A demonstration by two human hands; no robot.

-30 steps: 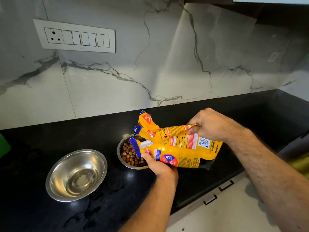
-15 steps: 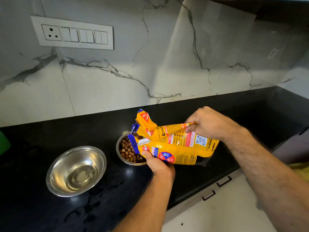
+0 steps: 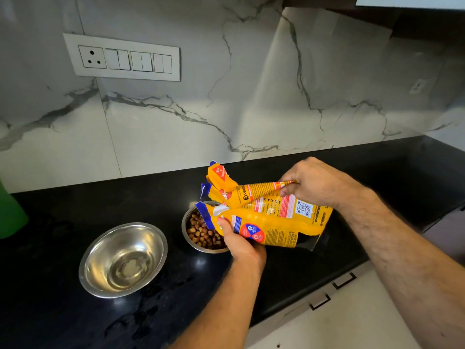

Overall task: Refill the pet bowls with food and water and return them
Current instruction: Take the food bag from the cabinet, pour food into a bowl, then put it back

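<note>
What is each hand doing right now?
Left hand: gripping the food bag near its open end, over the bowl with kibble.
Right hand: pinching the bag's upper edge.

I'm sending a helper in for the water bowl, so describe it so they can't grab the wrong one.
On the black countertop below the wall switch panel stand two steel bowls. Take the larger, left one, the water bowl: it holds clear liquid, while the food bowl beside it holds brown kibble.
</note>
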